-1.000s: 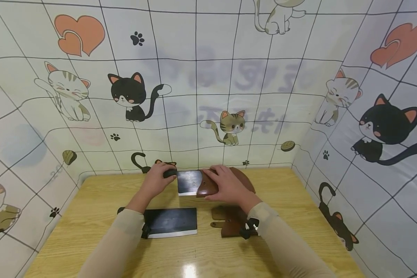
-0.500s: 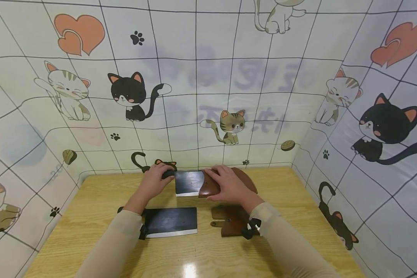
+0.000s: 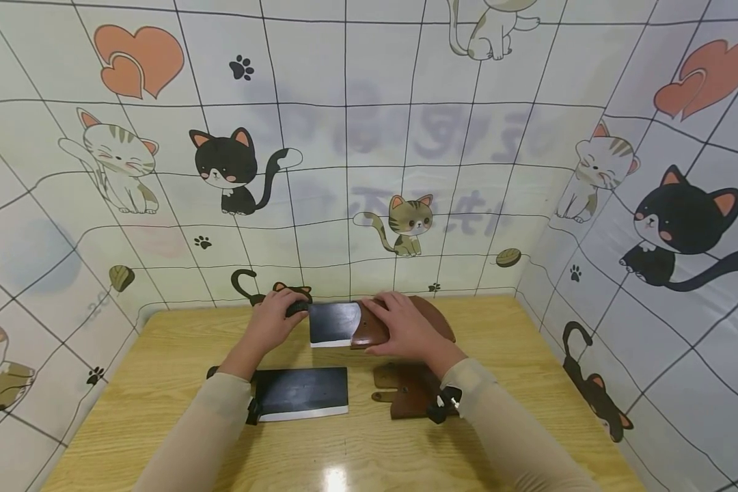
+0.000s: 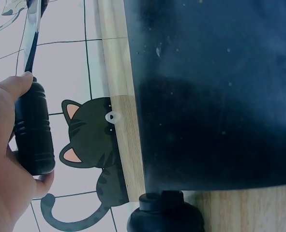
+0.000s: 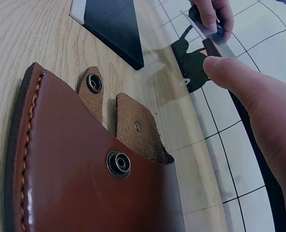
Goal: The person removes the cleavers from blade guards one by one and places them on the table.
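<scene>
In the head view, my left hand grips the black handle of a cleaver near the table's back edge. The left wrist view shows thumb and fingers around that ridged handle. My right hand holds a brown leather sheath, thumb at the near face. The blade's handle-side part is bare; its other end is hidden in the sheath. Below lies a second cleaver, flat, its handle mostly behind my left forearm. A second leather sheath lies beneath my right wrist, its straps unfastened.
The wooden table carries both pairs. A white cloth wall printed with cats and grid lines rises behind the table's back edge and along the sides. Snap studs show on the lying sheath in the right wrist view.
Over the last second the handle has shifted slightly left and the sheath slightly right, so a little more blade shows. The lying cleaver and sheath have stayed put.
</scene>
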Demonstrator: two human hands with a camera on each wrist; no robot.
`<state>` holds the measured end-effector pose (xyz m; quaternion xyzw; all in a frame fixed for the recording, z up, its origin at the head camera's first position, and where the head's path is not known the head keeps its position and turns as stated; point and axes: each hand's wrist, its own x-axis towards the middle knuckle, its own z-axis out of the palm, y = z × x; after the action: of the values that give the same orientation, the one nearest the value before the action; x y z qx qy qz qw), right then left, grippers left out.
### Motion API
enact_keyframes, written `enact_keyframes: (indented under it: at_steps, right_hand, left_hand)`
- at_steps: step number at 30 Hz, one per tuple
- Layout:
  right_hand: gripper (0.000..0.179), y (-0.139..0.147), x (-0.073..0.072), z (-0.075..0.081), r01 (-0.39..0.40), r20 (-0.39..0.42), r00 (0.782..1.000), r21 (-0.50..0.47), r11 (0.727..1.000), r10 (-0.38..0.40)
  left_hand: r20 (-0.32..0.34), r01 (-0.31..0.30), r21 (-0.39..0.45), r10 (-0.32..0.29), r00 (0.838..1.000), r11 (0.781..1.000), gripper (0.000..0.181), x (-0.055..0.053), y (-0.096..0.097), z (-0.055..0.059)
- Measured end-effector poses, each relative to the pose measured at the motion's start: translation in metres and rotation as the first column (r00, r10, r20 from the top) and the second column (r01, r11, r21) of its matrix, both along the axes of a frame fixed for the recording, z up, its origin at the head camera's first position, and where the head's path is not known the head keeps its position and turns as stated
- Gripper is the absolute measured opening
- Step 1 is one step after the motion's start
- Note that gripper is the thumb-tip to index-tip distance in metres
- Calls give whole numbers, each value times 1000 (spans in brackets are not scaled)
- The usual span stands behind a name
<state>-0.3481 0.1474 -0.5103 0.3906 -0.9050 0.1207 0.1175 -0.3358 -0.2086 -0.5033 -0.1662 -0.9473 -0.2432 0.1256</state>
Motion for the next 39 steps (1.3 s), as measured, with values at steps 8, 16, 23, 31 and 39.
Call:
enact_keyframes:
  at_steps: [8,16,23,31,39]
  right_hand:
    - [110,1,0,0,2,1,1000,-8,1000,-2]
    - [109,9,-1,-1,25,16,1000,0,1000,-25]
    - [110,11,-4,-3,23,15,1000,16,1000,-23]
    - [109,11,-3,-3,13,29,999,4,1000,-13]
    - [111,13,0,0,-2,-1,1000,13,1000,2]
  left_hand:
    - [1,37,34,-37,999,999,34,-2,-2,-1]
    - [-27,41,63,-40,999,997,32,0,-9,-3]
    - [-29,51,47,-50,998,998,31,1,-13,-4]
    - [-18,47,30,-47,999,998,30,0,-18,-6]
    - [-18,49,16,-49,999,999,32,-4,-23,-7]
